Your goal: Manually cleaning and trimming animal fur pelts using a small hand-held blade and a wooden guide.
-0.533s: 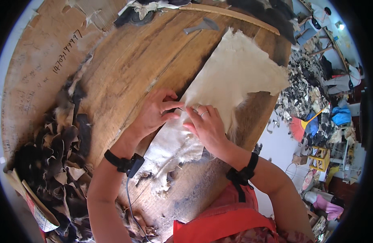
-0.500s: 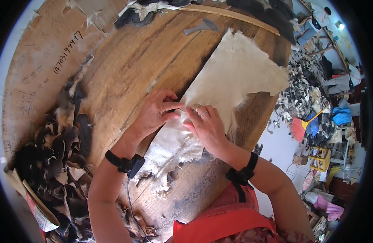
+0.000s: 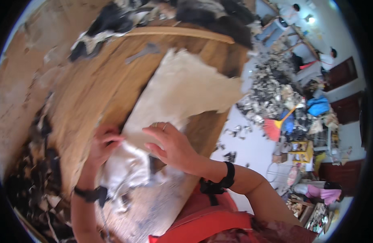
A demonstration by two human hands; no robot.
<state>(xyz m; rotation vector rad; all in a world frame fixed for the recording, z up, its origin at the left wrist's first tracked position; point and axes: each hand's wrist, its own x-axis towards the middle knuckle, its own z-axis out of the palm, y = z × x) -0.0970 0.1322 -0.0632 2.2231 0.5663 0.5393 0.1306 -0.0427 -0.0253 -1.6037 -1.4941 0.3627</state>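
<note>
A pale hide (image 3: 178,89), skin side up, lies aslant on the wooden table. Its lower part is narrower, whiter and creased, with ragged edges. At the hide's left edge is my left hand (image 3: 103,143), somewhat blurred, its thumb and fingers pinched together on the margin. My right hand (image 3: 170,143) is over the middle of the hide, palm down, with thumb and fingers apart and rings on it. Nothing shows in its grasp. A dark band sits on each wrist.
Beyond the hide lie a grey flared tool (image 3: 143,52) and a wooden strip (image 3: 178,32). Dark fur scraps (image 3: 37,174) heap up at the left; more fur lies at the far edge. On the floor at right are scraps (image 3: 271,85), a red broom (image 3: 271,129) and a yellow crate (image 3: 302,152).
My hands have parted: the right has let go of the edge and opened, while the left stays at the margin. The whole view has shifted, showing more of the room at right.
</note>
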